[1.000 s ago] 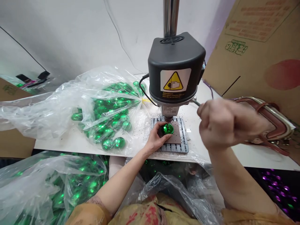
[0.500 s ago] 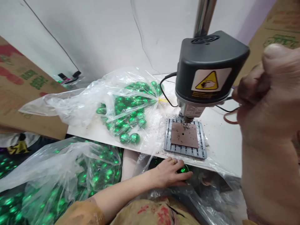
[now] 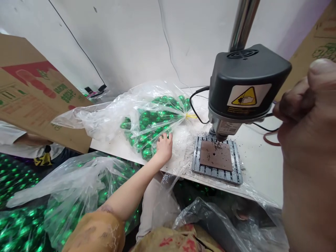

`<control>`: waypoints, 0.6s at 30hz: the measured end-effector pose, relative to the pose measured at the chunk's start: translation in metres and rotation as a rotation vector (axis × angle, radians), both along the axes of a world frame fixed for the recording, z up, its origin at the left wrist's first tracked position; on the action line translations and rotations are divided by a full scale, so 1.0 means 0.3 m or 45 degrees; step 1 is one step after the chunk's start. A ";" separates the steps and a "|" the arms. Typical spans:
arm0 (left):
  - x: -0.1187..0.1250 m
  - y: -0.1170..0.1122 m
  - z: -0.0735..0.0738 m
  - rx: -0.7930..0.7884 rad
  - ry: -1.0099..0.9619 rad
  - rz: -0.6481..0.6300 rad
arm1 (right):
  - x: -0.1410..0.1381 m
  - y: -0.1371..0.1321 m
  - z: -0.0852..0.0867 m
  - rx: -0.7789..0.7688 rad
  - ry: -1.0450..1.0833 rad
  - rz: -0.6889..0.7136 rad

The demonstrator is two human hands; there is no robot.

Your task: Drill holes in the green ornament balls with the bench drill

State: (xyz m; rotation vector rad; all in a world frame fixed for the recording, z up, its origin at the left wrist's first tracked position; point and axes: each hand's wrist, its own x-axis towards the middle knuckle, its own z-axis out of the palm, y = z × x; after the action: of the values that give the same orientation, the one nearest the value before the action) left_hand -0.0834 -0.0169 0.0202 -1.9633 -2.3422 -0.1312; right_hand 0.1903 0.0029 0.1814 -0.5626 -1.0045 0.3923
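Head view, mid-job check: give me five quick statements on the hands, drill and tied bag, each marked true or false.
1. The left hand is by the green balls. True.
2. The pad under the drill has a green ball on it. False: dark specks lie on it.
3. The drill's label shows a yellow triangle. True.
4. The tied bag has a red tie. False: the tie is yellow.
5. The right hand rests on the tied bag. False: it is raised beside the drill.
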 end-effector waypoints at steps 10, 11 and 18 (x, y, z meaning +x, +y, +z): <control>-0.038 0.089 0.008 -0.012 -0.004 -0.120 | -0.003 -0.030 0.013 -0.073 -0.087 -0.078; -0.041 0.078 0.012 0.030 -0.014 -0.148 | -0.004 -0.031 0.014 -0.082 -0.100 -0.084; -0.040 -0.051 0.078 0.518 -0.488 -0.401 | -0.010 -0.027 0.013 -0.005 -0.098 -0.101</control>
State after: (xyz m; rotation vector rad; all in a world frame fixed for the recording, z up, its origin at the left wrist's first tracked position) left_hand -0.0952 -0.0322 0.0437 -2.2091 -1.9456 -0.9976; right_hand 0.1872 -0.0052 0.1852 -0.6227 -1.0519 0.3044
